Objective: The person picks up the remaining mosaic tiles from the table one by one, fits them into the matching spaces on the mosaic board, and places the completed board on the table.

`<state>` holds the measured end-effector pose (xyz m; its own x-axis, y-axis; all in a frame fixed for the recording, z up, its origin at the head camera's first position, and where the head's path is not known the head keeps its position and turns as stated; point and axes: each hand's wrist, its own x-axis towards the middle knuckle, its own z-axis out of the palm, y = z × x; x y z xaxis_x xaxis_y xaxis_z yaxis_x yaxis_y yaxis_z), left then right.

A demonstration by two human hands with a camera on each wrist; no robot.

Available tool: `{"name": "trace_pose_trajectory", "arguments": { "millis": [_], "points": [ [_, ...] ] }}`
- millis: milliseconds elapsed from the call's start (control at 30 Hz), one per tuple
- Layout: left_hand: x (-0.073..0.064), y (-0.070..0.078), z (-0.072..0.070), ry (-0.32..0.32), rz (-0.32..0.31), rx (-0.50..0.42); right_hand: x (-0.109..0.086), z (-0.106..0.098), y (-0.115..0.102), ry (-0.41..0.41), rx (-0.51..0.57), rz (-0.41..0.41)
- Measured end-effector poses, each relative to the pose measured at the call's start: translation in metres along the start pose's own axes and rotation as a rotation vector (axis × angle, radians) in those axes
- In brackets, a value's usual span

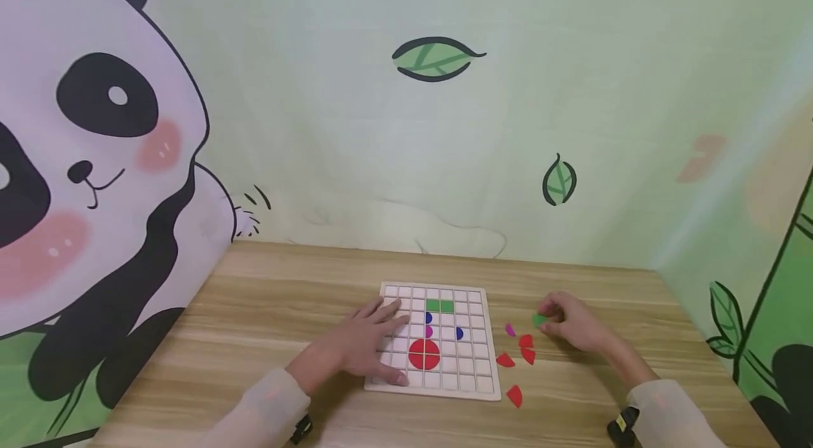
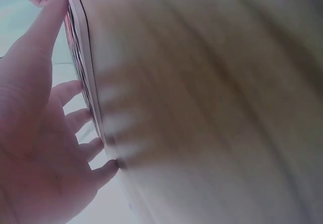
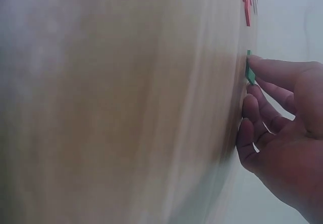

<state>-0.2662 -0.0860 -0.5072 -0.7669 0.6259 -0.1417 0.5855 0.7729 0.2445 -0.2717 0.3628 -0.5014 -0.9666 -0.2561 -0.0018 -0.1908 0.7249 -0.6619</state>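
Note:
A white grid board (image 1: 468,383) lies on the table, with my left hand (image 1: 367,343) resting on its left side, fingers spread. In the left wrist view the fingertips (image 2: 107,172) are at the board's edge. On the grid are two green squares (image 1: 440,306), a red circle (image 1: 416,348) of quarter pieces, two blue half circles (image 1: 460,334) and a magenta half circle (image 1: 429,331). Right of the board, my right hand (image 1: 576,322) pinches a green tile (image 3: 250,74) between thumb and fingers, close over the tabletop. Its other fingers are curled near the wood.
Loose red quarter pieces (image 1: 515,396) lie between the board and my right hand, along with a magenta piece (image 1: 510,329). The wooden table (image 1: 286,293) ends at a cloth backdrop (image 1: 330,173) printed with a panda and leaves.

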Motion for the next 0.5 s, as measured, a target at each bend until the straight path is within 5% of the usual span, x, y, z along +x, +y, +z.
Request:
{"name": "trace_pose_trajectory", "arguments": {
  "millis": [500],
  "points": [
    [0.0013, 0.0042, -0.0046, -0.013, -0.006, 0.0, -0.0012, 0.0048, -0.0051, 0.078, 0.021, 0.021]
  ]
}}
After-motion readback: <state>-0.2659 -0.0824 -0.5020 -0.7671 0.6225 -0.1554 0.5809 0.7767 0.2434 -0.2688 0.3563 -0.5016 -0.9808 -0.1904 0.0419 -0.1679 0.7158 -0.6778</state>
